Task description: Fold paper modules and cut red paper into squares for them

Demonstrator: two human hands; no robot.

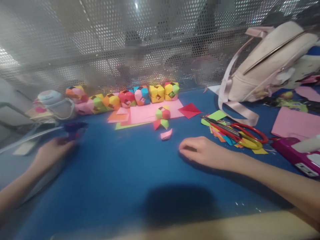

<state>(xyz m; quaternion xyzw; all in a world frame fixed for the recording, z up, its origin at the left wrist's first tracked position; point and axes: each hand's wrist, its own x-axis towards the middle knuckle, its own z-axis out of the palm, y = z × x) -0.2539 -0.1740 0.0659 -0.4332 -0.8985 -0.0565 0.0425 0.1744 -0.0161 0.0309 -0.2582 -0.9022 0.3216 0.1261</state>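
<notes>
My left hand point(56, 150), blurred by motion, is closed at the table's left side around a dark blue glue gun point(73, 130). A long pale stick runs from the gun's rear toward the left edge. My right hand point(200, 150) rests on the blue tabletop with its fingers curled in, and nothing shows in them. Ahead of it lies a small folded pink paper piece point(166, 134). Just behind that is a partly built paper ball point(162, 117) in red, green and yellow. A red folded paper point(190, 110) lies to its right.
Several folded paper balls point(127, 98) line the back beside pink sheets point(147, 111). Scissors point(246, 138) lie on coloured paper scraps point(217, 116) at the right, near a purple power strip point(295, 151) and a pale backpack point(270, 63). A white lidded container point(58, 103) stands left. Perforated metal point(105, 43) closes off the back.
</notes>
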